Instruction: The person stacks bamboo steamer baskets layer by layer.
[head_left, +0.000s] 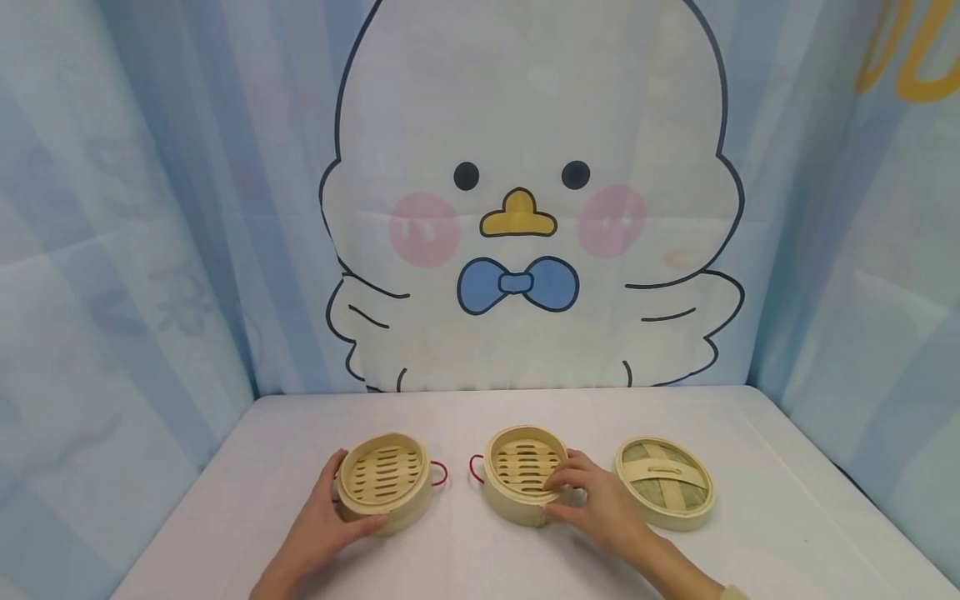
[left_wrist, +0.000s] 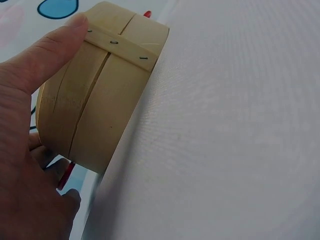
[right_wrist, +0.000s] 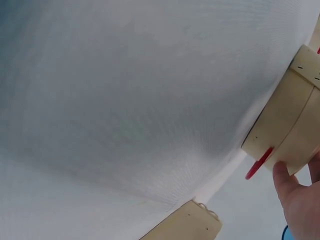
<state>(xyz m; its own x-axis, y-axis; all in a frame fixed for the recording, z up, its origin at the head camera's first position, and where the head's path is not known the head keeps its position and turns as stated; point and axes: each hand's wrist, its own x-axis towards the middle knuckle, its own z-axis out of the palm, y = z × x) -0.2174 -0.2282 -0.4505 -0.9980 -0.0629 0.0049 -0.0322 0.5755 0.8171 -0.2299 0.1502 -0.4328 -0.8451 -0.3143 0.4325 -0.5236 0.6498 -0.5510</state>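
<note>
Gripping a red-handled, round, pale-bamboo steamer basket [head_left: 386,477] in left hand [head_left: 322,518], its matching middle bamboo basket [head_left: 524,477] in right hand [head_left: 600,502] — both on the white table [head_left: 465,567]. Probably light, stiff — best taken by the sides.

On the table [head_left: 465,558], a steamer basket [head_left: 408,510] is held at its left side and near edge by the left hand [head_left: 324,510]; a second basket [head_left: 510,503] is held at its right side by the right hand [head_left: 603,504]; both are thus set between the hands, a gap being left between them, into which a left handle [head_left: 442,473] and a right handle [head_left: 475,468] are turned; a lid [head_left: 666,477] is placed just right of the right hand; beyond both hands, behind the table, a backdrop [head_left: 517,350] is hung.
</note>
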